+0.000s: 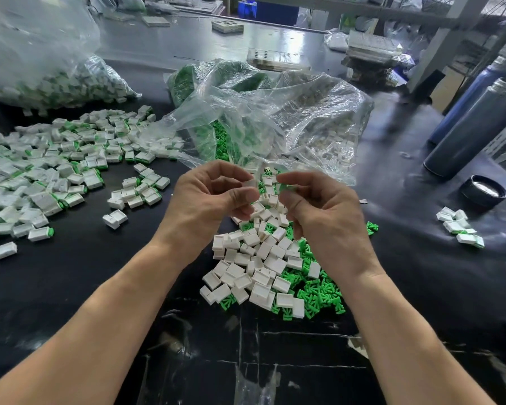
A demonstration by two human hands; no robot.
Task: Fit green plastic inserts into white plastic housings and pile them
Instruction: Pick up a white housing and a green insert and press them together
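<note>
Housing (249, 183), white, sits pinched at the fingertips of the left hand (208, 197); insert (284, 187), green, mostly hidden, is pinched by the right hand (319, 206). Both hands are raised above the table (100, 273), fingertips facing each other, the two parts level and just apart, gap running left to right. Long axis of either part cannot be read, nor which face of the housing is open toward the insert. Judgement: next move is a short straight closing along that left-right line, and the mouth must face right for it to seat. Directly below lies the loose pile (263, 267) of housings and inserts, spilling from a clear bag (275, 118). Finished pieces (56, 171) spread well to the left, nearer the left hand, which would suit the drop-off.
</note>
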